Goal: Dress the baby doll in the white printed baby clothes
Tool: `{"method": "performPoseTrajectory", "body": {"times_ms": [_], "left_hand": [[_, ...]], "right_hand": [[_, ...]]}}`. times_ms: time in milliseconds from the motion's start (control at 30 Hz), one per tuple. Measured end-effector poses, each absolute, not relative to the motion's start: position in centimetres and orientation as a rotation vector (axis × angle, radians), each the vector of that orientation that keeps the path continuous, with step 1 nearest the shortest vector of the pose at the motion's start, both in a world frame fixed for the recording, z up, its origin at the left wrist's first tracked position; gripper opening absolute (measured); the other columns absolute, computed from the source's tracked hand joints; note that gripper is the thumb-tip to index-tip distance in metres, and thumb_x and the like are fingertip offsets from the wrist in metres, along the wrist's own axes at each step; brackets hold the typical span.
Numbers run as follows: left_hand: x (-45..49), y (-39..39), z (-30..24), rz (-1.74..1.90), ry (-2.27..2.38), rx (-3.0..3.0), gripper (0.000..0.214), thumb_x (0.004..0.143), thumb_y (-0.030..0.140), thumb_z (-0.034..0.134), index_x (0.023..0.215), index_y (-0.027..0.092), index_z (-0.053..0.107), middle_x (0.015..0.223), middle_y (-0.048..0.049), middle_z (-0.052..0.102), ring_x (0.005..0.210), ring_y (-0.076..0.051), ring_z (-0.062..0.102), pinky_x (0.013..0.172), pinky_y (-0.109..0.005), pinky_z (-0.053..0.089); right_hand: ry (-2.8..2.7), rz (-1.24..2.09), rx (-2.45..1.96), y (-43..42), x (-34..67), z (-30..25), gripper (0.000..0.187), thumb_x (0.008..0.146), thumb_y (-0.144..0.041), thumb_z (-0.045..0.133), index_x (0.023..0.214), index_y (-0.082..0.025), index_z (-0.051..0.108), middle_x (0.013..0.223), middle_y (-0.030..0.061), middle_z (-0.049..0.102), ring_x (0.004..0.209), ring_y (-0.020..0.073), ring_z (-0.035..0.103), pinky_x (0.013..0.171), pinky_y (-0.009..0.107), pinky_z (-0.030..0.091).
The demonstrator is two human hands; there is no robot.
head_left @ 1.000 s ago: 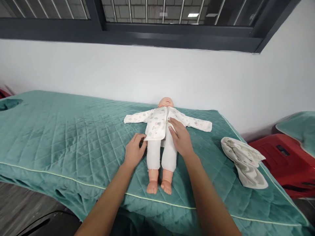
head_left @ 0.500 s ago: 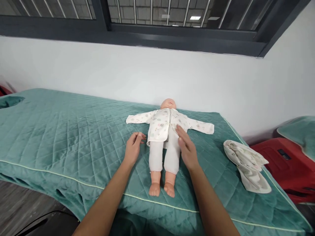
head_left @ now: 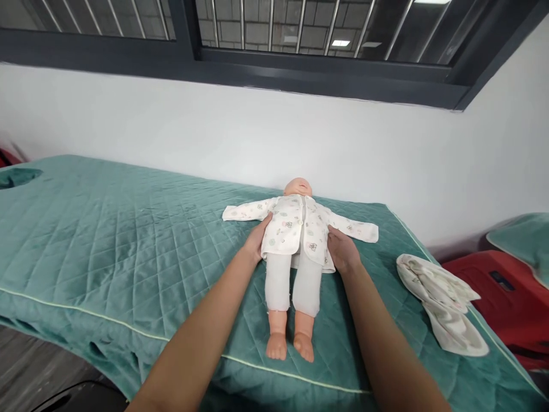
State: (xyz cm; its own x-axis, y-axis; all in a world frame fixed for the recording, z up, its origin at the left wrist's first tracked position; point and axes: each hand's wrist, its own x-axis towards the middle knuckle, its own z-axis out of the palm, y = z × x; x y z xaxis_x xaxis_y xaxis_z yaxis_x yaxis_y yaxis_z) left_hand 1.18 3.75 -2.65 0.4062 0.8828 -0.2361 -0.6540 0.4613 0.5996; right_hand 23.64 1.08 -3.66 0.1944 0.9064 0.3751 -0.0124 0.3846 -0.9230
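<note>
A baby doll (head_left: 299, 187) lies on its back on the green quilted cover, its head toward the wall and its bare feet toward me. It wears a white printed jacket (head_left: 284, 228) with the sleeves spread wide, over white legs (head_left: 278, 280). My left hand (head_left: 257, 236) grips the doll's side at the jacket, thumb uppermost and fingers mostly hidden beneath. On the opposite side, my right hand (head_left: 342, 250) holds the doll's waist in the same way, its fingertips tucked out of sight by the jacket's edge.
Folded white cloth (head_left: 441, 303) lies on the quilted cover (head_left: 171, 246) at the right. Beyond that edge stands a red plastic thing (head_left: 493, 297) with a green cushion-like piece (head_left: 523, 240) on it. A white wall (head_left: 214, 126) and a dark-framed window are behind.
My hands have closed in on the doll from both sides and now hold it at the waist. The front panel of the jacket on the right now lies down over the white leg.
</note>
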Motion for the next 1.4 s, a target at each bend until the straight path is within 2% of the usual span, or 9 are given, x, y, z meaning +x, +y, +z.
{"method": "performPoseTrajectory", "body": {"times_ms": [200, 433, 533, 800, 1000, 1133, 1233, 1400], "left_hand": [[2.7, 6.2, -1.9, 0.991, 0.458, 0.401, 0.032, 0.098, 0.037, 0.051, 0.111, 0.013, 0.069, 0.100, -0.0096, 0.077, 0.109, -0.026, 0.070, 0.101, -0.039, 0.053], [3.8, 8.3, -1.5, 0.957, 0.449, 0.391, 0.035, 0.098, 0.037, 0.049, 0.111, 0.013, 0.069, 0.103, -0.0096, 0.077, 0.111, -0.026, 0.069, 0.102, -0.038, 0.053], [3.8, 8.2, -1.6, 0.944, 0.448, 0.384, 0.034, 0.097, 0.037, 0.050, 0.113, 0.013, 0.069, 0.105, -0.0098, 0.077, 0.111, -0.027, 0.069, 0.101, -0.042, 0.054], [3.1, 7.8, -1.6, 0.965, 0.560, 0.375, 0.037, 0.094, 0.038, 0.055, 0.118, 0.013, 0.066, 0.109, -0.0122, 0.075, 0.112, -0.030, 0.068, 0.101, -0.044, 0.054], [-0.1, 9.8, -2.5, 1.309, 0.647, 0.232, 0.044, 0.094, 0.043, 0.054, 0.126, 0.013, 0.057, 0.121, -0.0191, 0.068, 0.112, -0.031, 0.068, 0.097, -0.045, 0.057], [-2.3, 10.8, -3.0, 1.528, 0.712, 0.167, 0.041, 0.098, 0.048, 0.047, 0.124, 0.019, 0.058, 0.126, -0.0152, 0.066, 0.119, -0.028, 0.064, 0.100, -0.047, 0.055], [-3.9, 11.2, -3.1, 1.661, 0.780, 0.158, 0.032, 0.101, 0.041, 0.044, 0.118, 0.020, 0.060, 0.122, -0.0116, 0.068, 0.119, -0.024, 0.064, 0.100, -0.045, 0.055], [-5.8, 11.8, -3.4, 1.682, 0.889, 0.207, 0.021, 0.102, 0.023, 0.045, 0.109, 0.014, 0.063, 0.107, -0.0102, 0.072, 0.104, -0.021, 0.070, 0.094, -0.040, 0.059]], "right_hand": [[-0.911, 1.254, -0.864, 3.3, 23.0, -3.0, 0.027, 0.080, -0.039, 0.065, 0.095, -0.017, 0.072, 0.096, 0.0088, 0.078, 0.112, 0.0309, 0.068, 0.103, 0.051, 0.053], [-0.921, 1.285, -0.851, 4.4, 24.3, -3.3, 0.039, 0.089, -0.042, 0.053, 0.115, -0.018, 0.068, 0.114, 0.0079, 0.075, 0.122, 0.0310, 0.063, 0.108, 0.057, 0.047], [-0.925, 1.293, -0.853, 4.2, 24.3, -3.0, 0.041, 0.089, -0.042, 0.052, 0.118, -0.017, 0.067, 0.117, 0.0094, 0.073, 0.125, 0.0319, 0.061, 0.109, 0.058, 0.046], [-0.879, 1.344, -0.858, 4.0, 24.6, -2.7, 0.039, 0.091, -0.044, 0.048, 0.110, -0.017, 0.070, 0.113, 0.0108, 0.074, 0.128, 0.0334, 0.058, 0.111, 0.059, 0.043], [-0.818, 1.293, -0.815, 4.7, 26.2, -4.0, 0.029, 0.088, -0.041, 0.053, 0.101, -0.021, 0.069, 0.108, 0.0087, 0.075, 0.123, 0.0321, 0.062, 0.109, 0.060, 0.045], [-0.686, 1.275, -0.775, 4.8, 27.2, -4.2, 0.015, 0.085, -0.034, 0.058, 0.092, -0.023, 0.065, 0.103, 0.0079, 0.074, 0.116, 0.0303, 0.066, 0.105, 0.059, 0.051], [-0.621, 1.269, -0.750, 4.6, 27.8, -3.8, 0.010, 0.084, -0.030, 0.059, 0.090, -0.022, 0.060, 0.102, 0.0085, 0.071, 0.109, 0.0288, 0.067, 0.100, 0.057, 0.054], [-0.517, 1.329, -0.756, 4.4, 29.0, -3.7, 0.008, 0.085, -0.028, 0.058, 0.091, -0.022, 0.056, 0.095, 0.0055, 0.066, 0.097, 0.0236, 0.069, 0.094, 0.050, 0.060]]}}
